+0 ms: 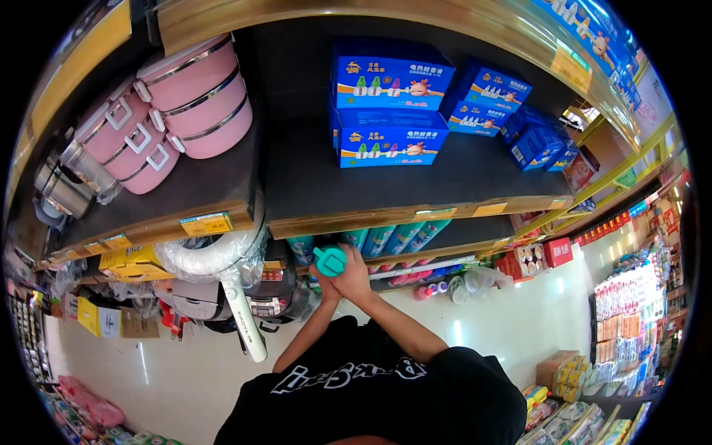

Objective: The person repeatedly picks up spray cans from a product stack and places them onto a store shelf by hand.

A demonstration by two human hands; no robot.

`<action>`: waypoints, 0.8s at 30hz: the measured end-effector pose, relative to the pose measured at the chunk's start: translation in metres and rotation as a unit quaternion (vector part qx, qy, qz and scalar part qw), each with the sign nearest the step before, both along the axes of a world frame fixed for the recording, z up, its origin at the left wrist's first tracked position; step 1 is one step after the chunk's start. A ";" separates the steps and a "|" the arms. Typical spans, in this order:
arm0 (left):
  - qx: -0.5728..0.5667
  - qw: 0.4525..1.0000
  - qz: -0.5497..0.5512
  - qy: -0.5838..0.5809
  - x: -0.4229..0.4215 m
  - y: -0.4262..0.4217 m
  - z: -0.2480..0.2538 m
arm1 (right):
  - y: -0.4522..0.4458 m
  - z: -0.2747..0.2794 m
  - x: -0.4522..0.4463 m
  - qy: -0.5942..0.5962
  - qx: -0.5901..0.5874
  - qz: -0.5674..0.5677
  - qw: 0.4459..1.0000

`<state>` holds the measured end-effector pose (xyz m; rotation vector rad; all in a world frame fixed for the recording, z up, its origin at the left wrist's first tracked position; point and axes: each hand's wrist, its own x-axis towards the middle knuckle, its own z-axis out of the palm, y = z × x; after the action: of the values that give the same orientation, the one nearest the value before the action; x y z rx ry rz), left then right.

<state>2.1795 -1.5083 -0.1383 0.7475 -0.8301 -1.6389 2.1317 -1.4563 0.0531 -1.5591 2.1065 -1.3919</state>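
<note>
One upright container with a round teal plastic cap (330, 262) sits between the two bare hands I am following, just in front of the lower shelf; its body is mostly hidden from me by the fingers. The right hand (354, 278) is closed around its side, and the left hand (323, 286) is closed on it from the other side, partly covered by the right – so I read both grips as closed on the container.

Just beyond the hands, tall teal-and-blue cylindrical cans (379, 239) stand in a row on the lower shelf, under the edge of the dark upper shelf (319, 185). On that upper shelf I see blue cardboard boxes printed with small bottles (391, 138), some stacked, and, past the divider to the left, pink tiered containers with white clasps (204, 100). Yellow price labels (206, 225) run along the shelf edge.

Left of the hands, a white ring-headed item with a long handle (243, 317) is wrapped in clear plastic at its ring, with a grey-and-black appliance (196, 298) near it. Below the hands I see a black shirt with white lettering (356, 386) – and pale glossy floor (475, 326) on either side of it.
</note>
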 end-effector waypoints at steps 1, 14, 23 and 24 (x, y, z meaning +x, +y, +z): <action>-0.031 0.998 0.020 -0.054 0.001 0.002 0.002 | 0.000 0.000 0.001 0.012 0.007 -0.003 1.000; -0.303 0.824 0.072 -0.473 0.018 0.010 0.062 | -0.013 -0.013 0.005 0.039 0.019 -0.059 0.997; -0.340 0.803 0.078 -0.484 0.007 0.008 0.045 | -0.009 0.002 0.011 -0.021 0.038 -0.061 0.997; -0.320 0.827 0.085 -0.454 0.008 0.010 0.055 | -0.004 0.008 0.011 -0.036 0.034 -0.056 0.997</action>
<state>2.1873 -1.4978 -0.0832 1.0599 -1.8084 -0.6678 2.1430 -1.4605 0.0611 -1.3651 2.2036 -1.3727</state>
